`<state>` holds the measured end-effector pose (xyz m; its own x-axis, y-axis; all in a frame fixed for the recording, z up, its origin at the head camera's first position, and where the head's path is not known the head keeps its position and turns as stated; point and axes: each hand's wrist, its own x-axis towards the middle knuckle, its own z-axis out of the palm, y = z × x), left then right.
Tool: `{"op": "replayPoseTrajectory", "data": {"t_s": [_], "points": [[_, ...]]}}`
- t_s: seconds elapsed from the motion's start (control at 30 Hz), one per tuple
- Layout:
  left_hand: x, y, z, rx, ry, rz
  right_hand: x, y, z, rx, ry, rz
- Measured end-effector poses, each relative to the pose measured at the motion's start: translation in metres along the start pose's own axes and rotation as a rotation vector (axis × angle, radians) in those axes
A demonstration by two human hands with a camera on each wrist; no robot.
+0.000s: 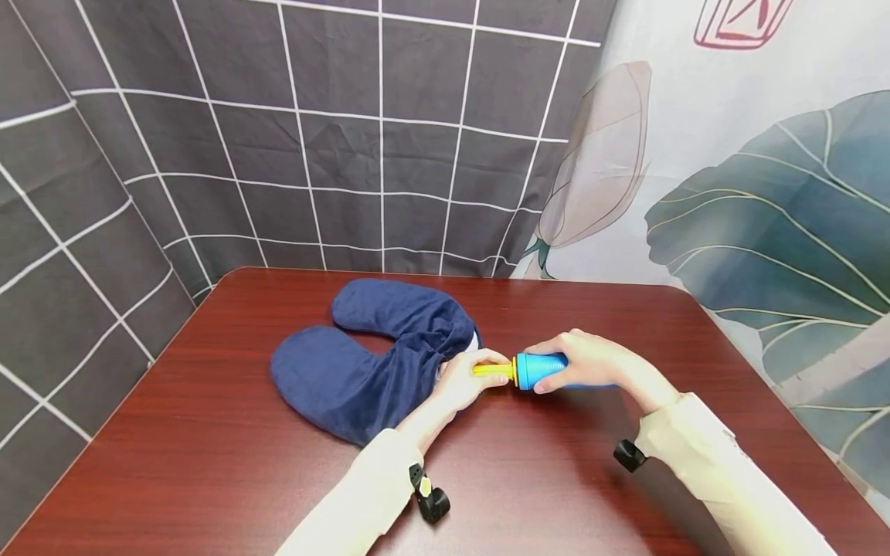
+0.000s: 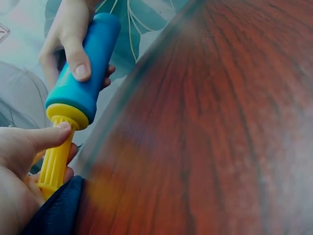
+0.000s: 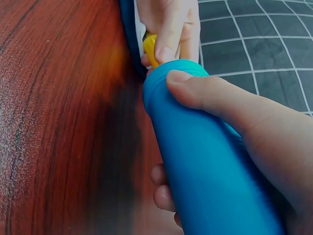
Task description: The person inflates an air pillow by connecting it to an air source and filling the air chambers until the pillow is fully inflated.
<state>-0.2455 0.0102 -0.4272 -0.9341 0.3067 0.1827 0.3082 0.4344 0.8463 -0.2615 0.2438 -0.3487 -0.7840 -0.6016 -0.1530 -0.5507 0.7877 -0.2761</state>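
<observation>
A navy U-shaped neck pillow (image 1: 361, 378) lies on the table, its curved end toward the hands and a bit of white showing at its edge. Beside that end, my left hand (image 1: 464, 380) pinches the ribbed yellow rod (image 2: 55, 159) of a hand pump. My right hand (image 1: 594, 361) is wrapped around the pump's blue barrel (image 3: 205, 152), thumb near the rim. In the left wrist view a yellow collar (image 2: 68, 115) joins rod and barrel. The rod's far end is partly hidden by the left fingers and the pillow's edge.
The reddish-brown wooden table (image 1: 528, 494) extends around the pillow and the hands. Behind it hangs a dark grey cloth (image 1: 334, 154) with a white grid. A pale curtain (image 1: 695, 131) with leaf prints hangs at the right.
</observation>
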Motion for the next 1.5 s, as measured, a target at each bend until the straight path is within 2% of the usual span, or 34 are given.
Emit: {"op": "replayPoseTrajectory", "data": {"t_s": [0.23,0.53,0.83,0.93,1.2,1.37,1.5], "points": [[-0.001,0.001,-0.001,-0.063,-0.024,-0.015,-0.010,0.001,-0.006,0.010,-0.013,0.053],[-0.001,0.000,-0.003,-0.075,-0.031,-0.004,-0.038,0.022,-0.022,0.045,-0.021,0.072],[-0.001,-0.001,-0.004,-0.071,-0.036,-0.005,-0.070,0.036,-0.034,0.038,0.015,0.122],[-0.001,-0.002,-0.004,-0.067,-0.039,-0.004,-0.081,0.041,-0.037,0.031,0.033,0.115],[-0.001,-0.002,-0.003,-0.057,-0.037,0.000,-0.106,0.058,-0.042,0.059,0.074,0.147],[0.000,-0.002,-0.002,-0.046,-0.042,0.007,-0.112,0.062,-0.044,0.078,0.071,0.152],[-0.001,-0.003,-0.003,-0.040,-0.041,-0.008,-0.107,0.058,-0.041,0.092,0.051,0.142]]}}
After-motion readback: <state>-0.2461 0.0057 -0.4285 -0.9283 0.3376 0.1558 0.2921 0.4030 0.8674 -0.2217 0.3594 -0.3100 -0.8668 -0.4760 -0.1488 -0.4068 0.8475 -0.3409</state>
